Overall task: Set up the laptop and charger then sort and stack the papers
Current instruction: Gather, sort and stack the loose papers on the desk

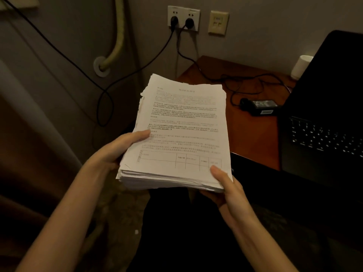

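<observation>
A thick stack of printed white papers (180, 130) is held in the air over my lap, left of the wooden desk (253, 130). My left hand (115, 152) grips the stack's left edge, thumb on the top sheet. My right hand (227, 189) grips the near right corner, thumb on top and fingers underneath. The black laptop (324, 118) stands open on the desk at the right, its screen dark. Its black charger brick (262, 107) lies on the desk beside it, with the cable (196, 61) running up to the wall socket (183, 18).
A white cylinder (301, 66) stands behind the laptop by the wall. Two plugs sit in the socket; a second black cable (106, 107) loops down the wall. A pale hose (117, 36) enters a wall fitting. A curtain hangs at the left.
</observation>
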Available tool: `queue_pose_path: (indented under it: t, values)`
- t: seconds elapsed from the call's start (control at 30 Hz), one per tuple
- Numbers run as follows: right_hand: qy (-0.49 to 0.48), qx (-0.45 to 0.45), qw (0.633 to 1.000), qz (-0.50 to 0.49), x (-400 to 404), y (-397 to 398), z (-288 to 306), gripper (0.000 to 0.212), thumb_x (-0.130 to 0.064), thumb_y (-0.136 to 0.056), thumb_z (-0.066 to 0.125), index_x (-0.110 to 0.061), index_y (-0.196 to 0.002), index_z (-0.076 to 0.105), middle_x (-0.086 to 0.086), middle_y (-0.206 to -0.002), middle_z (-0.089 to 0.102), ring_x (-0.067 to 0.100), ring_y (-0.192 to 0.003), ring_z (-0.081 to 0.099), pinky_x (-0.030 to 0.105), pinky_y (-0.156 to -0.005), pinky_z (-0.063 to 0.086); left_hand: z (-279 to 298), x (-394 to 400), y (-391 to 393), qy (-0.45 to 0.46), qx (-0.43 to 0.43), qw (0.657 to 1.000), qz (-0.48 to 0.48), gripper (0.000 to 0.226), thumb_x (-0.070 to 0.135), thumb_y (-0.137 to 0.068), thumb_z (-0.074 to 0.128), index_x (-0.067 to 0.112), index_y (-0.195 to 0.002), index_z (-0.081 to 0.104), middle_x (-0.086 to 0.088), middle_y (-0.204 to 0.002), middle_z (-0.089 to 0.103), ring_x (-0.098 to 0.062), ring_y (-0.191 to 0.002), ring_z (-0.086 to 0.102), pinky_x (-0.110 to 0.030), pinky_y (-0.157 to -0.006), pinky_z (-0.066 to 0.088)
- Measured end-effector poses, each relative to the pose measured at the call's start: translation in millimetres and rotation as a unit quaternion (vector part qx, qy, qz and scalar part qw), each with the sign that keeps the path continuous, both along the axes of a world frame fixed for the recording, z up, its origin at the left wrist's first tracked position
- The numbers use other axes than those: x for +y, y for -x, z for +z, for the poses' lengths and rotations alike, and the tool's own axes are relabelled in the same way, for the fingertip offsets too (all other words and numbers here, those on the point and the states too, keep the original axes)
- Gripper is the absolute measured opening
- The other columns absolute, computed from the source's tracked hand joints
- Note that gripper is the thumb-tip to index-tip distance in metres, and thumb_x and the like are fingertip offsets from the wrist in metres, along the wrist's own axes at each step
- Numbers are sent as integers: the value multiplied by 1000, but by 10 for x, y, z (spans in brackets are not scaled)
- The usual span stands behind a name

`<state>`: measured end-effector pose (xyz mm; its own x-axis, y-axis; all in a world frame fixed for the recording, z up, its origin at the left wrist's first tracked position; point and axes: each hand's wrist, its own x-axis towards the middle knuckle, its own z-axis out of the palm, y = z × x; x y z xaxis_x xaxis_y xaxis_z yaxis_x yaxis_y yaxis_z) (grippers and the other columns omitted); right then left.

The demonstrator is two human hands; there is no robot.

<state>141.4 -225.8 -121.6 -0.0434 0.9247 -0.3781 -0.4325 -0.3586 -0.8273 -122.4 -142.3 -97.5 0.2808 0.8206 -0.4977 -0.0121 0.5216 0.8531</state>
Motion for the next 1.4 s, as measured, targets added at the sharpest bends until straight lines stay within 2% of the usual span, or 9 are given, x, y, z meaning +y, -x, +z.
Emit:
queue_pose_path:
  t: [0.23, 0.37, 0.6, 0.73, 0.87, 1.03, 1.2, 1.33, 1.4]
  values:
    - [3, 35, 997, -72, 25, 231, 26, 45, -30, -71, 68, -19, -115, 63, -1, -105, 72, 18, -100, 67, 33, -79, 57, 367, 131, 116, -89, 313, 944, -61, 107, 82, -4, 71, 14, -87, 71, 7, -81, 75, -7, -72, 71, -23, -67, 51]
    - [-1, -3, 997, -72, 265, 316, 152, 36, -27, -85, 66, -17, -119, 62, -2, -108, 71, 18, -101, 67, 40, -90, 54, 587, 567, 40, -95, 402, 906, -95, 69, 65, -59, 67, 8, -97, 71, -4, -102, 72, -19, -92, 67, -38, -90, 51]
    - [23, -93, 995, 33, 937, 182, 533, 33, -35, -89, 63, -12, -112, 59, 8, -102, 70, 27, -75, 72, 32, -63, 60, 713, 1377, -128, -86, 409, 906, -60, 53, 41, -87, 63, -3, -116, 60, -12, -110, 65, -27, -94, 62, -35, -80, 46]
    - [44, -199, 976, 78, 1215, 143, 516, 58, -45, -89, 59, -9, -133, 47, 15, -128, 58, 24, -62, 72, 30, -51, 58, 604, 1604, -206, -88, 421, 901, -47, 64, 43, -81, 69, -5, -121, 57, -13, -119, 63, -29, -100, 61, -37, -85, 48]
    - [41, -262, 960, 88, 1250, 162, 398, 59, -48, -92, 53, -5, -132, 45, 15, -78, 71, 21, -50, 67, 29, -55, 57, 521, 1738, -189, -93, 448, 887, -65, 66, 47, -76, 71, -3, -118, 60, -14, -121, 63, -33, -109, 60, -44, -98, 46]
    - [36, -298, 946, 119, 1257, 163, 407, 61, -50, -94, 48, -5, -135, 41, 13, -67, 70, 22, -49, 66, 28, -51, 55, 513, 1736, -190, -88, 451, 886, -58, 63, 46, -76, 72, -1, -117, 62, -14, -114, 66, -29, -103, 62, -42, -98, 47]
    - [51, -354, 912, 202, 1255, 47, 520, 75, -67, -88, 41, -2, -124, 50, 17, -70, 69, 25, -55, 68, 27, -48, 54, 679, 1651, -335, -147, 524, 834, -91, 57, 32, -85, 69, 3, -132, 53, -15, -133, 55, -31, -116, 54, -37, -90, 44]
    - [40, -419, 890, 174, 1298, -215, 621, 83, -73, -85, 36, -1, -126, 43, 23, -99, 67, 27, -60, 70, 26, -47, 52, 798, 1538, -563, -255, 650, 712, -76, 70, 22, -80, 74, 9, -140, 41, -17, -142, 40, -38, -129, 39, -50, -107, 35]
    - [38, -428, 889, 158, 1384, -376, 668, 79, -67, -89, 35, 2, -127, 43, 21, -91, 68, 27, -58, 70, 25, -46, 50, 784, 1519, -713, -342, 618, 705, -56, 64, 22, -83, 70, 14, -140, 42, -14, -141, 38, -35, -126, 41, -47, -105, 37]
